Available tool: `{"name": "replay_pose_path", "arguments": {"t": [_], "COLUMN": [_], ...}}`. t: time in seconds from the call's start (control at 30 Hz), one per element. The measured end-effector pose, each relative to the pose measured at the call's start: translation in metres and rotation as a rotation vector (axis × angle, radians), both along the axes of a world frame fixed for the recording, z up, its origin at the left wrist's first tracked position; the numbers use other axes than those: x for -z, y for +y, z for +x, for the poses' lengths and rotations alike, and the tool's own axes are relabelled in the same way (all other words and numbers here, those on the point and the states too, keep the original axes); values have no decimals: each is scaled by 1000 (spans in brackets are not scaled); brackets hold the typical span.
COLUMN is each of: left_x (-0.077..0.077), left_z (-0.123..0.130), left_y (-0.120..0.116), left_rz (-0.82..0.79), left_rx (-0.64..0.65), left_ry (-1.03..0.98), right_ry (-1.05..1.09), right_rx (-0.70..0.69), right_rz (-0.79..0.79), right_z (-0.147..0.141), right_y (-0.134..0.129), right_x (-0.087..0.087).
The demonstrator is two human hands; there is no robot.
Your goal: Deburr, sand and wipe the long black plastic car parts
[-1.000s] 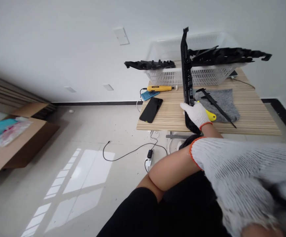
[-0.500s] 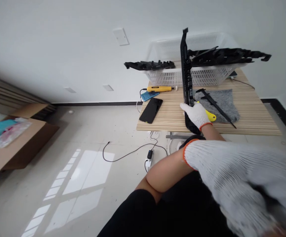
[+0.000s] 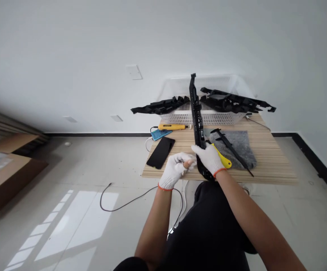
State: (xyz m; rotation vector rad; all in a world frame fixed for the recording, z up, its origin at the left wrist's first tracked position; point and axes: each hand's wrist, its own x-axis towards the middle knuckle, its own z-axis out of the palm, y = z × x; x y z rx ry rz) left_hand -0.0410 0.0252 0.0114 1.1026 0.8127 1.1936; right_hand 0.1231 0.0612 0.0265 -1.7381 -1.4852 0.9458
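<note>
A long black plastic part (image 3: 196,113) extends from the table's front edge up over the basket rim. My right hand (image 3: 208,159), in a white knit glove, is closed around its near end. My left hand (image 3: 176,169), also gloved with the thumb tip bare, is beside that end with its fingers curled into a pinch; what they hold, if anything, I cannot make out. A yellow-handled tool (image 3: 224,161) sticks out from under my right hand, partly hidden. Black calipers (image 3: 232,148) lie on a grey felt cloth (image 3: 241,140) to the right.
A white plastic basket (image 3: 219,118) holding more black parts (image 3: 231,101) stands at the table's back. A yellow pen-shaped power tool (image 3: 172,127), a blue device (image 3: 160,134) and a black phone (image 3: 161,152) lie left. A cable (image 3: 129,205) trails across the floor; a cardboard box (image 3: 13,180) is far left.
My left hand has come from close in front of the camera at lower right to the near end of the black part. My right hand still grips the part. The view has shifted.
</note>
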Motion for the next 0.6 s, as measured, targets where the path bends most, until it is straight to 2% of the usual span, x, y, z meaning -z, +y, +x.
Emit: {"name": "replay_pose_path", "arguments": {"t": [0.13,0.23,0.3,0.37,0.43,0.53,0.6], "left_x": [9,16,23,30,35,37,36], "left_z": [-1,2,3,2,1,1,2], "left_y": [29,35,34,32,29,28,29], "left_rz": [7,16,28,27,48,131,120], "left_rx": [-191,-233,-174,-54,29,14,0], "left_ry": [72,146,127,134,243,480,560], "right_ry": [179,280,273,215,161,123,93], "right_rx": [19,-38,-82,-105,-94,-52,-47], "right_rz": [-18,-62,-69,-51,-34,-50,-91], "right_z": [-3,-2,1,3,3,-1,-3], "right_y": [15,23,26,28,31,35,36], "right_x": [-5,-12,-17,-21,-23,-22,-21]}}
